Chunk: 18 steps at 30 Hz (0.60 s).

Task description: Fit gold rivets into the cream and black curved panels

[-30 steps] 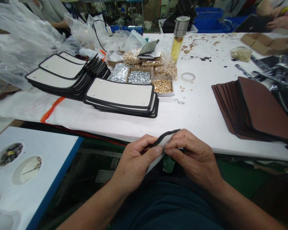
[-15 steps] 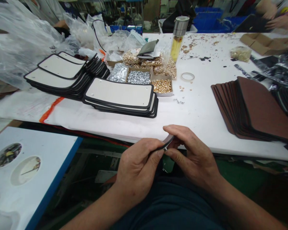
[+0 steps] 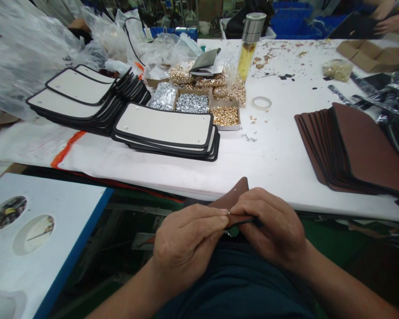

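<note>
white table point(image 3: 272, 173) across the middle | near left: white bench point(image 3: 71, 208), blue edge point(image 3: 82, 239), two round recesses point(image 3: 33, 237) | near right: green floor point(image 3: 329, 243) below the table | far right: blue bins point(image 3: 289, 24) | far side dimmer than the table

We see a metal-capped clear bottle point(image 3: 252, 46) of yellow liquid standing upright | nearby, a ring of tape point(image 3: 262, 107) lying flat | a grey-green booklet point(image 3: 202, 63), partly open | we note clear plastic bags point(image 3: 26, 53) heaped on the left | an open cardboard box point(image 3: 364, 55) on the right | blue crates point(image 3: 291, 22) behind
</note>
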Available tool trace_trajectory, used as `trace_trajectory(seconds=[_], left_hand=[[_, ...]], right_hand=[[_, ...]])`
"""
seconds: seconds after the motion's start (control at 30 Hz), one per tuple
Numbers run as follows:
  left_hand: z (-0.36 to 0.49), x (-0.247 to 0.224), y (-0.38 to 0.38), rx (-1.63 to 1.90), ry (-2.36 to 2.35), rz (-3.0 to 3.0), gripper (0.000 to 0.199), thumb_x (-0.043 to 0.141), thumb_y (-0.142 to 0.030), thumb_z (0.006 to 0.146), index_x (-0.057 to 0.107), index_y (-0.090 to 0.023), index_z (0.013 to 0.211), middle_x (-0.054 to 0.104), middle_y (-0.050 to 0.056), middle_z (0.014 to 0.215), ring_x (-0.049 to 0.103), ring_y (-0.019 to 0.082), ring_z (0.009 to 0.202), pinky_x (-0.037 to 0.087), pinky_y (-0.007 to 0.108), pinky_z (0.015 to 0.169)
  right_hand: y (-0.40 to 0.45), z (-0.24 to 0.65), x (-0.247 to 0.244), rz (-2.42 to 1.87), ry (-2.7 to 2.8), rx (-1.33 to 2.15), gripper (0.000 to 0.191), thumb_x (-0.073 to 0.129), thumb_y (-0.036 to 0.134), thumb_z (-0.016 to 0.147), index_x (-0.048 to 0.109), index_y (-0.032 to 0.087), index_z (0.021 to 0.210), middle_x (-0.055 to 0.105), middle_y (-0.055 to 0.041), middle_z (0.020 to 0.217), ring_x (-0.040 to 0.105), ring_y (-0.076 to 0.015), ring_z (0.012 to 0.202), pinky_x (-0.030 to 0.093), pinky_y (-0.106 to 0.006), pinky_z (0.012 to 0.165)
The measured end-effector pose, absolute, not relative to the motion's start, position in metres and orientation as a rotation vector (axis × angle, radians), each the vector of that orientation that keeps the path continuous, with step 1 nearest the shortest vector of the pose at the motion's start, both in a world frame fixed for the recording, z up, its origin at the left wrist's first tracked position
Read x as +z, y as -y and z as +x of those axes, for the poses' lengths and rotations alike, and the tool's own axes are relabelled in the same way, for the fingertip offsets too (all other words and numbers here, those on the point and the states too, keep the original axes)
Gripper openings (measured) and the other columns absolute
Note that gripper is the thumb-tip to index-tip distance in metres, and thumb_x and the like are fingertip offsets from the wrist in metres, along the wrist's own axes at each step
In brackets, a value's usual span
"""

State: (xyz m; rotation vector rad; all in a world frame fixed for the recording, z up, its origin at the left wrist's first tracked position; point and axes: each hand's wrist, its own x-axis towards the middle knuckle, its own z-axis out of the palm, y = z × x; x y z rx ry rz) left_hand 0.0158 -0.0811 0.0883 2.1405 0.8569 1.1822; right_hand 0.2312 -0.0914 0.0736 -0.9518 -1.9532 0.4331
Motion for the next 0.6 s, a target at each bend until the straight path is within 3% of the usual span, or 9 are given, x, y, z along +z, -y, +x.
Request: trace_trajectory(seconds=[0.2,0.37,0.43,0.6], left_hand=[[0.015,0.088,0.078,1.152,-0.772,2.202,0.028,0.076,0.000,0.088,0.074,-0.018,0.109,0.083,0.006,0.107,0.079,0.013,0.096,0.063,0.020,0.088],[-0.003,0.086,0.063,0.954,-0.947,2.348,0.031,0.075,-0.016,0.093,0.073,-0.023,0.122,0.083,0.004,0.103,0.079,0.017,0.088,0.064,0.023,0.081],[-0.021,0.078,0.054,0.863,-1.104,2.343,0.026,0.076,-0.025,0.092,0.077,-0.027,0.118,0.084,0.003,0.102,0.081,0.020,0.087,0.065,0.025,0.079],[-0.058,0.050,0.041,0.606,-1.508,1.834,0.029,0.082,-0.053,0.080,0.086,-0.030,0.098,0.085,0.002,0.096,0.080,0.029,0.084,0.066,0.031,0.073]], right_hand=[[0.095,0.229,0.076,-0.976,2.010,0.340,0.018,0.068,0.011,0.093,0.065,0.022,0.108,0.074,-0.0048,0.091,0.068,-0.0190,0.081,0.052,-0.036,0.075],[0.089,0.241,0.080,-1.141,1.769,0.380,0.008,0.068,0.017,0.096,0.068,0.025,0.099,0.073,-0.0017,0.087,0.068,-0.0178,0.079,0.053,-0.032,0.073],[0.086,0.257,0.078,-1.322,1.563,0.435,0.005,0.071,0.026,0.096,0.070,0.025,0.091,0.070,-0.0008,0.082,0.065,-0.0178,0.075,0.051,-0.030,0.067],[0.084,0.306,0.071,-1.682,1.203,0.973,0.038,0.075,0.057,0.089,0.068,0.021,0.079,0.044,0.0067,0.052,0.040,-0.0102,0.046,0.029,-0.023,0.043]])
